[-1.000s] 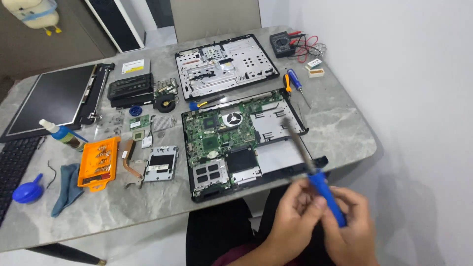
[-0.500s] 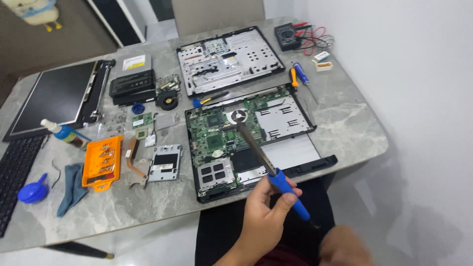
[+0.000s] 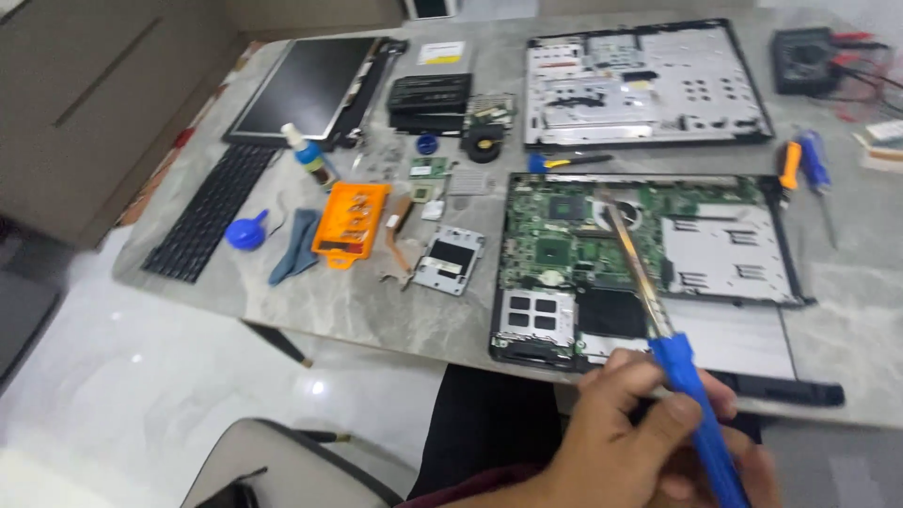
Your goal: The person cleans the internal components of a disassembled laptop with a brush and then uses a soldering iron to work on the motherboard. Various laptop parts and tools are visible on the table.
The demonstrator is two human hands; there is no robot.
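Blue-handled screwdriver (image 3: 682,390) sits clamped in my left hand (image 3: 621,442), its stiff shaft over the laptop motherboard (image 3: 574,245). My right hand is hidden. Boards seem fragile; grip the handle.

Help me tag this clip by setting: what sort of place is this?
Probably a home or small electronics repair bench. A stone-patterned table holds an opened laptop base with its green board exposed, a detached keyboard and a multimeter; one of the hands grips a blue-handled screwdriver.
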